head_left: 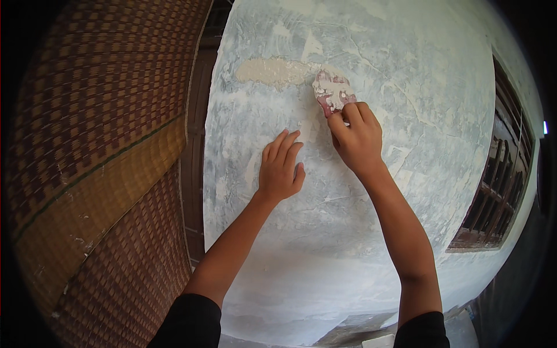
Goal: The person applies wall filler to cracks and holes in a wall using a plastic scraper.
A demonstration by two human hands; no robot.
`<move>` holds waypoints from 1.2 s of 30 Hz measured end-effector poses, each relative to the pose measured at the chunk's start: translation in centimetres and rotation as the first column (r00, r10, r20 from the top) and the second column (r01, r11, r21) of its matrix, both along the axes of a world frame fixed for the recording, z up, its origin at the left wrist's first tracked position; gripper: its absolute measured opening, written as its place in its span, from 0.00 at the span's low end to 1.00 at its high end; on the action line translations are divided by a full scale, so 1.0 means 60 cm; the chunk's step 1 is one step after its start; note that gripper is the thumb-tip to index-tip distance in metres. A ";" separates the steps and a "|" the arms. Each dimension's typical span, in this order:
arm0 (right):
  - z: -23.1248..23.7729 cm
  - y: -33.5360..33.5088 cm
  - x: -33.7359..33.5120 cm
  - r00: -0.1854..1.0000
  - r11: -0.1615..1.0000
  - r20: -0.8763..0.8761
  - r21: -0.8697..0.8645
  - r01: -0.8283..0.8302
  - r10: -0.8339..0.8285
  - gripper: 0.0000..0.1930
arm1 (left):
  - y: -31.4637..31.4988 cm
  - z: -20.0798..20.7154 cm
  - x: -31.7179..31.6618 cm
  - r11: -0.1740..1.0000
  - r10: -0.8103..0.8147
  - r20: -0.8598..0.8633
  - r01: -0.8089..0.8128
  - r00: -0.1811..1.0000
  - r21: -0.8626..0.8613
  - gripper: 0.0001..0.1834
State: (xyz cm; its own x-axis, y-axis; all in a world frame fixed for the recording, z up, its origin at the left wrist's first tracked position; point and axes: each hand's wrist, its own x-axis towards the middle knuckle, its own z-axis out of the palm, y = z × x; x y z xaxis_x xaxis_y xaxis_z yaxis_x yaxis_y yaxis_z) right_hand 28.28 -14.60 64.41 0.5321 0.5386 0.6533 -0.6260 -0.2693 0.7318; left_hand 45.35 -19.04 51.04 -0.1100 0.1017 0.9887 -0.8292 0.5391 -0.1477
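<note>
My right hand (358, 137) grips a reddish scraper (328, 105) by its lower end. Cream-coloured putty is smeared over the scraper's face, and its upper edge lies at or very near the wall (441, 116). To the left of the scraper, a fresh, wet-looking strip of putty (272, 71) runs sideways across the wall. Lower down, my left hand (281, 165) is at the wall with its fingers stretched out and apart, holding nothing. Whether its palm presses on the surface cannot be made out.
A brown woven mat (110, 104) hangs along the left side, beside a dark wooden frame (192, 151). On the right is a window with dark bars (499, 168). Pale objects (380, 341) lie at the bottom, partly cut off. The grey-white wall carries patchy older putty marks.
</note>
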 end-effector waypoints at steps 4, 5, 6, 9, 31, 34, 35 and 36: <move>0.011 -0.023 0.014 0.993 0.995 -0.090 -0.064 0.073 -0.078 0.09 | -0.001 -0.003 -0.004 1.000 0.015 0.004 -0.015 1.000 0.009 0.25; 0.011 -0.033 0.015 0.984 0.988 -0.121 -0.095 0.122 -0.133 0.09 | -0.001 -0.003 -0.004 1.000 0.013 0.004 -0.013 1.000 0.001 0.25; 0.012 -0.040 0.016 0.970 0.977 -0.152 -0.127 0.170 -0.188 0.09 | -0.001 -0.003 -0.004 1.000 0.011 0.004 -0.011 1.000 -0.006 0.26; 0.016 -0.049 0.026 0.960 0.970 -0.183 -0.162 0.183 -0.211 0.08 | -0.004 -0.004 -0.003 1.000 0.020 0.003 -0.020 1.000 -0.014 0.25; -0.031 -0.029 -0.007 0.889 0.931 -0.284 -0.051 0.361 -0.360 0.05 | -0.009 -0.007 -0.003 0.998 -0.010 -0.020 0.008 1.000 -0.062 0.23; -0.024 0.011 -0.016 0.963 0.974 -0.160 0.041 0.224 -0.215 0.08 | -0.014 -0.010 -0.007 0.998 -0.018 -0.020 0.017 1.000 -0.060 0.23; -0.018 0.026 -0.016 0.995 0.981 -0.011 0.163 0.102 -0.101 0.08 | -0.012 -0.010 -0.005 0.998 -0.011 -0.020 0.010 1.000 -0.066 0.23; -0.015 0.035 -0.015 0.989 0.964 0.150 0.264 -0.039 -0.001 0.08 | -0.012 -0.011 -0.002 0.998 -0.004 -0.021 0.002 1.000 -0.070 0.23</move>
State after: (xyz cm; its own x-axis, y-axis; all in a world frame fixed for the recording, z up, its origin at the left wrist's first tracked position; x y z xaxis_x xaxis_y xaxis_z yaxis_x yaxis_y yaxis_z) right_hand 27.39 -12.53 63.53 0.4102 0.3443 0.8445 -0.7142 -0.4545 0.5323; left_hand 45.24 -19.76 50.38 -0.0891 0.1715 0.9812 -0.8308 0.5305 -0.1681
